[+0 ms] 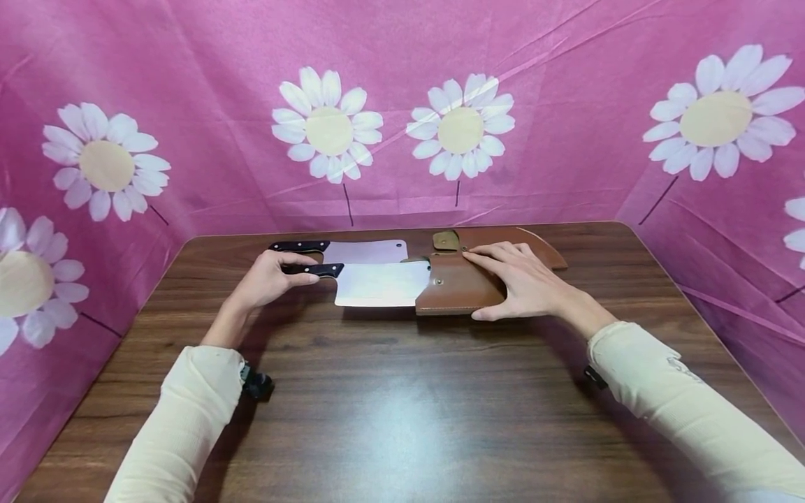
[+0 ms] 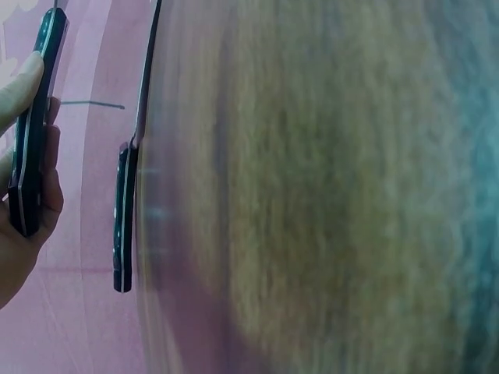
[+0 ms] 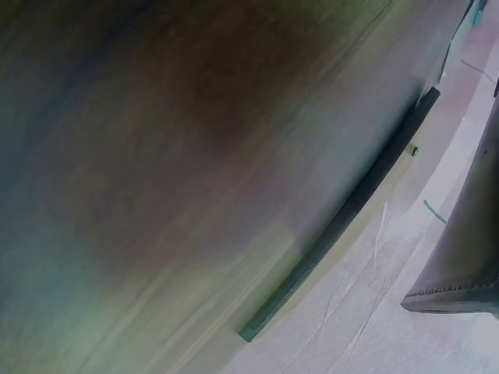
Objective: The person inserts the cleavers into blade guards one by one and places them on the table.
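Note:
My left hand [image 1: 272, 276] grips the black riveted handle [image 2: 33, 132] of a cleaver [image 1: 380, 285], thumb on one side and fingers behind. Its broad, shiny blade points right, and the far end meets the mouth of a brown leather sheath [image 1: 459, 286]. Around that sheath's right part, my right hand [image 1: 525, 279] holds on with the thumb at the lower edge and fingers over the top. In the right wrist view the held sheath [image 3: 468, 241] shows only a stitched corner. Both held things are raised off the table in the wrist views.
Behind the held cleaver, a second cleaver [image 1: 365, 251] lies with its black handle to the left. A second brown sheath [image 1: 534, 244] with an unfastened flap [image 1: 446, 240] lies at the back right. The wooden table [image 1: 402, 391] ends at a pink flowered cloth [image 1: 402, 199].

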{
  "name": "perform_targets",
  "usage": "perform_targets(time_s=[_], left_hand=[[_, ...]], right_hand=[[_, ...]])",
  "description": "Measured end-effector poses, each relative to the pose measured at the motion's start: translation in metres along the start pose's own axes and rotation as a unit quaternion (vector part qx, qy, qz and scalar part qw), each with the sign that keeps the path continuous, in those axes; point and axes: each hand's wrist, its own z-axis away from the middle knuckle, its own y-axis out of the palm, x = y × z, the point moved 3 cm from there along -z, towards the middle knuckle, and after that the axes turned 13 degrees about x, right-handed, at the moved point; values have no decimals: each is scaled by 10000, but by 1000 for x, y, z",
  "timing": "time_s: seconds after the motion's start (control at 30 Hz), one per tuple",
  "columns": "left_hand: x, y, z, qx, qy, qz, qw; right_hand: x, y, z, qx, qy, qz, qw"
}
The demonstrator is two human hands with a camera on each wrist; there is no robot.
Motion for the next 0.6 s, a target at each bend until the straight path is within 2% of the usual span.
perform_targets(time_s=[0.37, 0.6], left_hand=[[-8, 5, -6, -47, 118, -58, 9999], [-12, 8, -10, -22, 65, 2, 10000]], right_hand=[[4, -1, -4, 62, 21, -12, 10000], [8, -3, -7, 90, 4, -4, 10000]])
